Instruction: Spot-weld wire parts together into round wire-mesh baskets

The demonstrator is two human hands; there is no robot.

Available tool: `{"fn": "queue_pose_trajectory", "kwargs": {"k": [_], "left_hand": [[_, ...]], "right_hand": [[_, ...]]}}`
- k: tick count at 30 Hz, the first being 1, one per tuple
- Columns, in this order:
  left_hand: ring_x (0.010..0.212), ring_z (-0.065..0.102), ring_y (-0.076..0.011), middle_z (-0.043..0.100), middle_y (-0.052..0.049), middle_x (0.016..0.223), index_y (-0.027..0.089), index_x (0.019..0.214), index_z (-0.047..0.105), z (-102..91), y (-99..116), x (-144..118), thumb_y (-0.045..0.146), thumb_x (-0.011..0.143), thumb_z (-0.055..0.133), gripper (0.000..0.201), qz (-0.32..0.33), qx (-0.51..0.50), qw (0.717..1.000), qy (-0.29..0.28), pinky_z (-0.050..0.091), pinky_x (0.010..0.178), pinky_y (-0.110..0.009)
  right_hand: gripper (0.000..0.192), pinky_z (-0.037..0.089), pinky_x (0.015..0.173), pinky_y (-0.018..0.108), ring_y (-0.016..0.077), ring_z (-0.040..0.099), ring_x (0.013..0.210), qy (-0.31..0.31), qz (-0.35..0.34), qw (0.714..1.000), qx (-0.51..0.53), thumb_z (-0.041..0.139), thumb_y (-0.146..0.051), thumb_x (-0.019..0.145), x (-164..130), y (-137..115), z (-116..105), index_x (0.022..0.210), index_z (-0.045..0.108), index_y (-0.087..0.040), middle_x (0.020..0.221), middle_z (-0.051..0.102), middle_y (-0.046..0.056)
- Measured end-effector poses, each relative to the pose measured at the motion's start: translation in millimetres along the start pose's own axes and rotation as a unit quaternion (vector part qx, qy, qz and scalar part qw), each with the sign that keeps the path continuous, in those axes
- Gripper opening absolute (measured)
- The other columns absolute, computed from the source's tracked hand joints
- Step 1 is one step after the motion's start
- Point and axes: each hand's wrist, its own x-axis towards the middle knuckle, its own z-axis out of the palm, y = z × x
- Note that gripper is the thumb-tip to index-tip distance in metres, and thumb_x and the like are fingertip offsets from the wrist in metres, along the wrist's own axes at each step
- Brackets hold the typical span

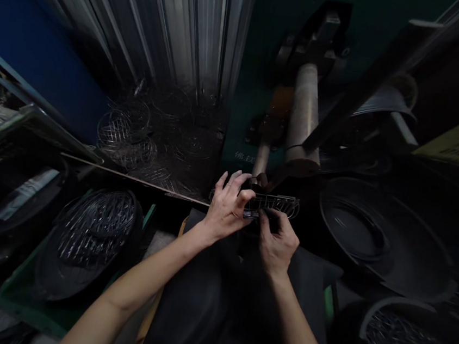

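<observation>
A small round wire rack (277, 203) is held just below the rod-shaped tip (260, 167) of a machine, above my lap. My left hand (228, 205) is closed around the rack's left part, its fingers curled over the far side near the tip. At the rack's near edge, my right hand (279, 245) pinches the wires between thumb and fingers. Whether a small loose piece is also in that pinch is too dark to tell. Part of the rack lies hidden behind my left hand.
Several wire racks (122, 139) lie on a surface at the left back. A dark basin (65, 275) of wire pieces sits in a green crate (23, 295). To the right are a wide basin (412, 268) and a bucket (379, 308) of small metal pieces. The machine's thick cylinder (305, 109) rises ahead.
</observation>
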Motion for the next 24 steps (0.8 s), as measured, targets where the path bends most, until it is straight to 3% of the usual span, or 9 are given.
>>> {"fn": "queue_pose_trajectory", "kwargs": {"k": [10,17,21,24], "left_hand": [[0.134,0.037,-0.0261,0.045,-0.012,0.135,0.022,0.102,0.045,4.1,-7.9,7.7,0.029,0.072,0.067,0.038,-0.003,-0.016,1.000,-0.022,0.024,0.112,-0.050],[0.133,0.039,-0.0267,0.047,-0.013,0.132,0.021,0.100,0.046,10.7,-14.4,7.8,0.027,0.072,0.067,0.036,0.034,-0.006,0.999,0.015,0.026,0.111,-0.048],[0.135,0.037,-0.0259,0.046,-0.012,0.135,0.022,0.098,0.046,13.8,-18.5,8.0,0.032,0.075,0.065,0.032,0.034,0.007,0.999,-0.001,0.026,0.111,-0.050],[0.135,0.036,-0.0263,0.046,-0.012,0.136,0.022,0.098,0.046,15.5,-19.7,11.2,0.031,0.073,0.068,0.035,0.028,0.015,0.999,-0.010,0.026,0.111,-0.051]], "right_hand": [[0.027,0.049,0.070,0.029,0.0170,0.061,0.071,0.002,0.036,0.999,-0.005,0.055,-0.044,0.087,9.8,1.0,6.8,0.087,0.063,-0.018,0.080,0.066,0.005],[0.025,0.048,0.069,0.028,0.0162,0.061,0.071,-0.006,0.031,0.999,-0.004,0.053,-0.042,0.089,8.1,2.8,8.1,0.088,0.061,-0.018,0.080,0.066,0.004],[0.025,0.049,0.070,0.029,0.0163,0.061,0.073,-0.018,0.031,0.999,0.011,0.050,-0.041,0.090,7.7,3.1,12.6,0.089,0.060,-0.019,0.082,0.066,0.004],[0.026,0.050,0.076,0.030,0.0176,0.063,0.081,-0.005,0.026,1.000,0.006,0.051,-0.041,0.090,6.3,0.1,2.2,0.096,0.062,-0.018,0.090,0.067,0.006]]}}
